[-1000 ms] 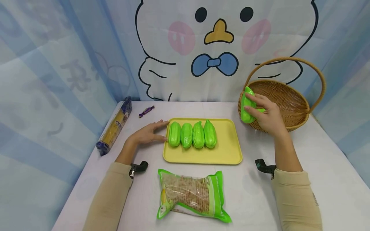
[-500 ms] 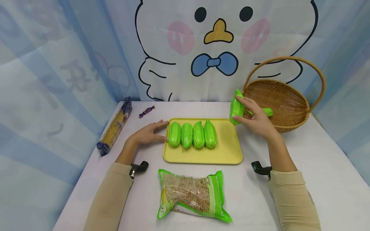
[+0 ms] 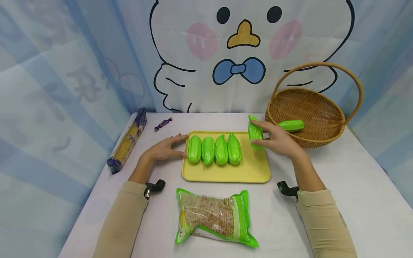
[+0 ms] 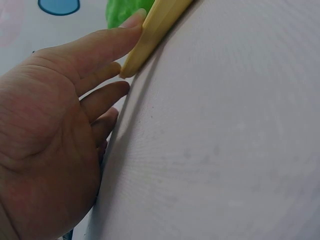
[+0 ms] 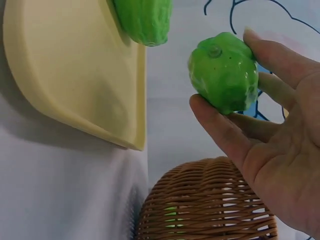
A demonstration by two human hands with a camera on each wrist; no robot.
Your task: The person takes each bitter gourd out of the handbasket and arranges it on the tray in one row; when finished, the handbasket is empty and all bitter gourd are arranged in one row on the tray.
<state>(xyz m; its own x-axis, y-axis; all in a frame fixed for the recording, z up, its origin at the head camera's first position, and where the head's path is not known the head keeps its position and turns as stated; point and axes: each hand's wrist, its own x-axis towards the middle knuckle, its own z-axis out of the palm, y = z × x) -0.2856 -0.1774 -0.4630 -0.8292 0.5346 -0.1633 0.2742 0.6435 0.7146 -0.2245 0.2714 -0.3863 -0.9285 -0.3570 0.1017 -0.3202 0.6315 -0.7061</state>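
Observation:
My right hand (image 3: 281, 141) pinches a shiny green ridged toy gourd (image 3: 255, 133) between thumb and fingers, over the right end of the yellow tray (image 3: 226, 175). In the right wrist view, the rounded end of this gourd (image 5: 224, 72) faces the camera and shows clear of the tray. Several similar gourds (image 3: 208, 150) lie side by side on the left half of the tray. At its left rim rests my left hand (image 3: 164, 148), fingers spread; the left wrist view shows its thumb (image 4: 131, 30) on the tray's edge.
A wicker basket (image 3: 309, 107) with a tall handle, one green gourd (image 3: 292, 125) inside, stands at the back right. A green-edged bag (image 3: 214, 218) lies in front of the tray. To the left are a long pasta packet (image 3: 127, 141) and a purple wrapped candy (image 3: 163, 124).
My right hand has carried the green gourd from the basket's left side leftward and nearer, over the tray's right end. The left hand stays at the tray's rim.

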